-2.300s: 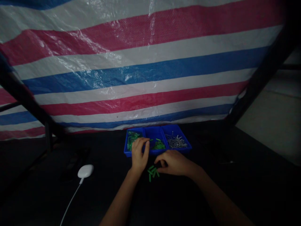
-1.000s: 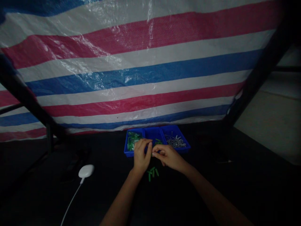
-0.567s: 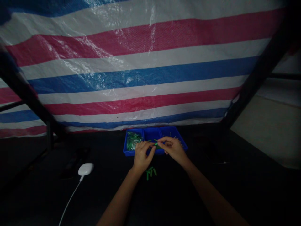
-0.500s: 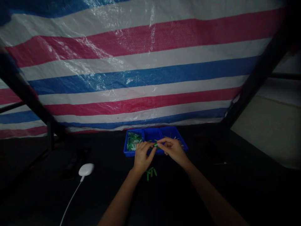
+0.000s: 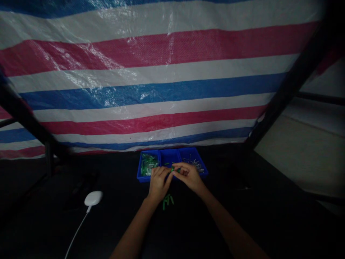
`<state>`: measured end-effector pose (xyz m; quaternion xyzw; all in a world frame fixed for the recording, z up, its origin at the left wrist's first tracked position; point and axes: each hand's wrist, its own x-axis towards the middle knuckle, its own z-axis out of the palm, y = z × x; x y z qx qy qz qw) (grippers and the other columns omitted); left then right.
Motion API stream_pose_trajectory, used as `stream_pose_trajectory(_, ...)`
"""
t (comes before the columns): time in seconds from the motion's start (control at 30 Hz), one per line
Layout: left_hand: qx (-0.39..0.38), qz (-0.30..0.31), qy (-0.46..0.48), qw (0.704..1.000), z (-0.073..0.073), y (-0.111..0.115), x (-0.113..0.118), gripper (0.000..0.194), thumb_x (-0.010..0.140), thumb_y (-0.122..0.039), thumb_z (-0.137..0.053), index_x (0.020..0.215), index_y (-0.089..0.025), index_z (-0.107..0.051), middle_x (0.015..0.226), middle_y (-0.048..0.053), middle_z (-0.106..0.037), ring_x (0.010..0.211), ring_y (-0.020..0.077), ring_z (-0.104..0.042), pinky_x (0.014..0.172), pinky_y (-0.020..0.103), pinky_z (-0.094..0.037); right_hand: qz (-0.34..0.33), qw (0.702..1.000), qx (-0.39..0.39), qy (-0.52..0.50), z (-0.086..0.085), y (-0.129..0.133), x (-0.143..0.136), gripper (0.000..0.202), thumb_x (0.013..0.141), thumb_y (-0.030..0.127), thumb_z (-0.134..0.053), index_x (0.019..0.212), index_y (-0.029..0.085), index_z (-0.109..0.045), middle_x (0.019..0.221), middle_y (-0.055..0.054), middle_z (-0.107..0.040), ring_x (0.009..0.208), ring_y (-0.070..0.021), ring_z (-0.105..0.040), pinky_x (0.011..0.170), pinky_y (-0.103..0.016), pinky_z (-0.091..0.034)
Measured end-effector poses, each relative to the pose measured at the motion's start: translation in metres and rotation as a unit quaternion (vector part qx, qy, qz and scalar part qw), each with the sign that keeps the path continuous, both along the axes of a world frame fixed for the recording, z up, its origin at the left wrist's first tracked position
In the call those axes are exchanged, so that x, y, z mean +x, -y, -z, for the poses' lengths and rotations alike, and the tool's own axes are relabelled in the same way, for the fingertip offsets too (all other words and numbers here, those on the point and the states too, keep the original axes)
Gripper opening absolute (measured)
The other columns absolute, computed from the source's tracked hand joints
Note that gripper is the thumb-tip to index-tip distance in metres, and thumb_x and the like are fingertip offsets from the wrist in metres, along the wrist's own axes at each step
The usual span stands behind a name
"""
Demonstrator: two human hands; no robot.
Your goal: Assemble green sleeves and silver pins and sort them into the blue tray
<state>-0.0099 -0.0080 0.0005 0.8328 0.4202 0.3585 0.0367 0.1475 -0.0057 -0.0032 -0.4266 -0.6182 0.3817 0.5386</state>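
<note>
Over the front edge of a blue three-part tray (image 5: pixel 138 176), my two hands meet fingertip to fingertip. My right hand (image 5: pixel 190 177) pinches a small green plastic wall plug (image 5: pixel 173 168) between thumb and forefinger. From the other side, the thumb and forefinger of my left hand (image 5: pixel 159 181) close on the same plug's near end; anything thinner there is too small to make out. Below the hands, several loose green wall plugs (image 5: pixel 168 200) lie on the black table. The tray's left section holds a bag of green and pale pieces (image 5: pixel 148 163); thin metal screws (image 5: pixel 198 165) lie in the right one.
A white rounded device (image 5: pixel 93 198) with a cable lies to the left on the black table (image 5: pixel 113 223). Behind the tray hangs a striped plastic sheet (image 5: pixel 161 86), with dark slanted frame bars (image 5: pixel 285 93) at its sides.
The view has shifted slightly, so everything sits a little further left and lower. My hands stay together at the wall plug, and more of the screws in the tray now show.
</note>
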Motion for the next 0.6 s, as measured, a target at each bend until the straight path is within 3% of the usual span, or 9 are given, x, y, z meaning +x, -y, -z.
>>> stream_pose_trajectory(0.6,0.009,-0.015,-0.007,1.000,0.0028,0.0019,-0.0030,0.016,0.086,-0.025,-0.048,0.096,-0.019,-0.059,0.089,0.005,-0.064,0.085,0.0193,-0.054,0.079,0.037,-0.036,0.012,0.997,0.040,0.058,0.0007,0.0066,-0.0016,0.023,0.071,0.030,-0.064,0.092,0.020,-0.067,0.081,-0.003,-0.061,0.050,-0.0076,-0.045,0.044,-0.022,-0.038)
